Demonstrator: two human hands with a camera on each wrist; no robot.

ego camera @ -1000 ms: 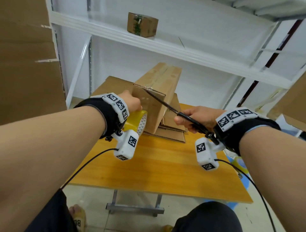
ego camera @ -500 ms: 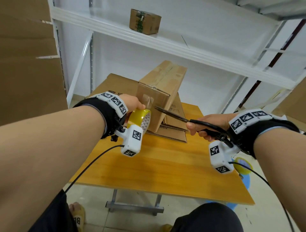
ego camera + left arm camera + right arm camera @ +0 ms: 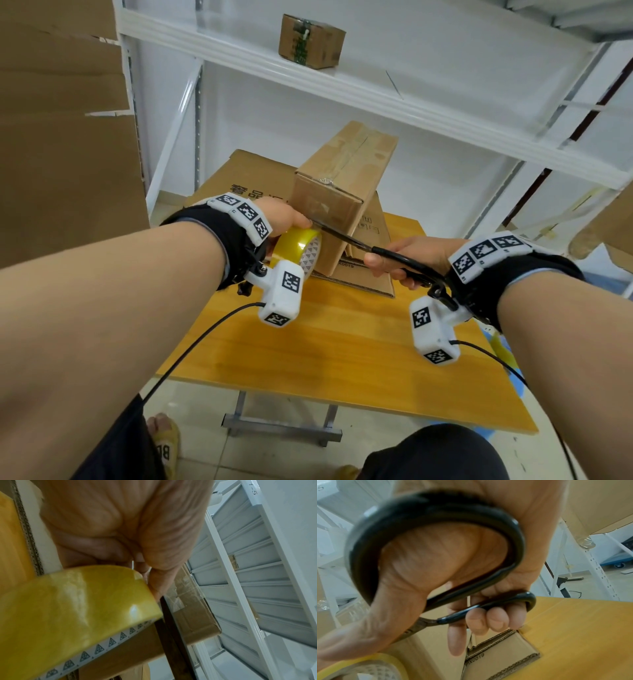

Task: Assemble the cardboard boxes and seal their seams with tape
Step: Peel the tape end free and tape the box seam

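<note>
An assembled cardboard box stands on flat cardboard on the wooden table, with clear tape along its top seam and down its near face. My left hand grips a yellow tape roll against the box's near lower corner. In the left wrist view the roll fills the lower left under my fingers. My right hand holds black scissors; their blades reach left to the tape between roll and box. In the right wrist view my fingers curl through the scissors' handles.
Flattened cardboard sheets lie under the box. A small taped box sits on the white shelf above. Large cardboard sheets lean at the left, and another cardboard piece at the right. The table's near half is bare wood.
The scissors have dropped from the box's top edge to the tape beside the roll, their blades have closed together, and my right hand has moved down and right. My left hand has stayed on the roll.
</note>
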